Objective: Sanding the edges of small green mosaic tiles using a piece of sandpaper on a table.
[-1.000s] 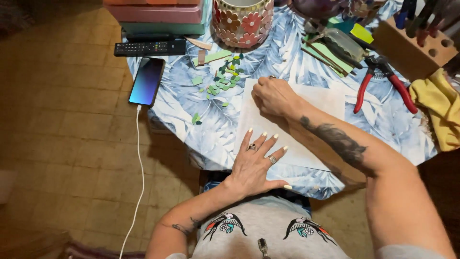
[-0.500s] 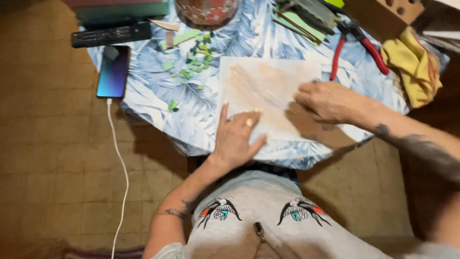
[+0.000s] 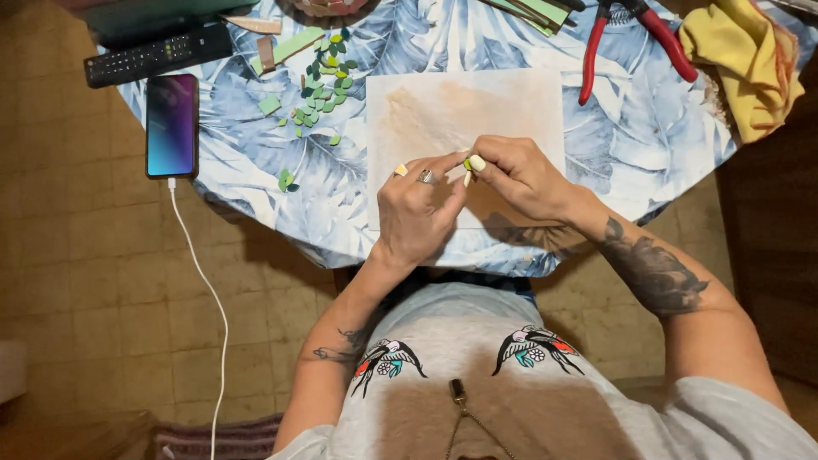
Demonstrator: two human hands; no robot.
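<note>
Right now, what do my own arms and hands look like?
Both arms are bare to short grey sleeves. The left hand wears rings, and that forearm has a small tattoo by the elbow. The right hand has long pale-painted nails, with a large dark tattoo on its forearm.

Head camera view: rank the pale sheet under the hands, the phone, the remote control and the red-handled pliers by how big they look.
1. Pale sheet, clearly largest.
2. Phone and remote control look similar; no ranking.
3. Red-handled pliers are cut off by the frame, so unsure.
</note>
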